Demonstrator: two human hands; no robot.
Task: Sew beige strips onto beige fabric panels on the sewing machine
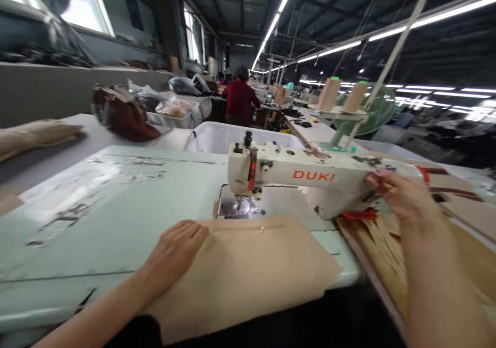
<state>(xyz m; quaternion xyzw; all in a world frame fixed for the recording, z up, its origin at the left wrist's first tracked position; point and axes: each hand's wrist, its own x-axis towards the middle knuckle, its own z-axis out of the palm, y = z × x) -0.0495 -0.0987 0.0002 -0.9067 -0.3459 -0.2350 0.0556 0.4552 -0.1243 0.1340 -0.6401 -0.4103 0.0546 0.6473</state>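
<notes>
tan sheet (251, 270) extends rightward from beneath the left hand (178, 250).

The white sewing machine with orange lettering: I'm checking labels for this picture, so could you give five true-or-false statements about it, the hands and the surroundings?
1. The bare left hand is on the flat tan sheet. True.
2. The bare right hand is on that sheet too. False: it is at the right part of the white sewing machine.
3. The machine's orange lettering reads DUKI. True.
4. Two tan thread cones stand at the far left. False: they stand right of centre.
5. A person in a dark red top is beyond the machine. True.
</notes>
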